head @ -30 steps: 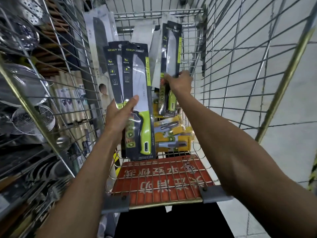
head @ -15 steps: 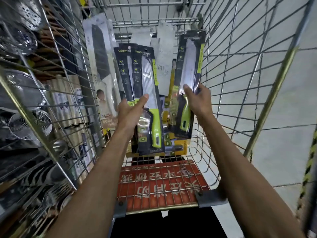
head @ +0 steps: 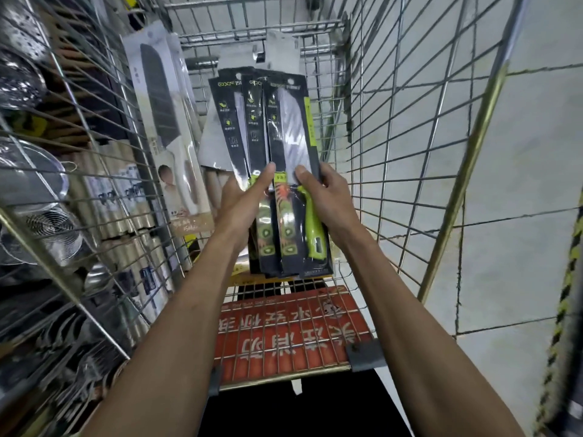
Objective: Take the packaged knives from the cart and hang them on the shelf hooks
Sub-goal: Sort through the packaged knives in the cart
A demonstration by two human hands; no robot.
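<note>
my left hand [head: 241, 203] and right hand [head: 328, 200] both pinch the fanned stack of three packaged knives [head: 290, 127] mid-card, thumbs in front, upright above the cart [head: 467, 171]; likely light, stiff, slick blister cards, so grip edges near the handles

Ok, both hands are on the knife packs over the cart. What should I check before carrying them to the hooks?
1. Left hand grip on the knife packs: ok, thumb across the front.
2. Right hand grip: ok, thumb on the front pack, fingers round its edge.
3. Packs squared up: not ok, the three tops are fanned.
4. Hang holes lined up: cannot tell, too blurred.
5. Stack clear of the cart wire sides: ok.
6. Free hook in sight: cannot tell, none plainly visible.
</note>
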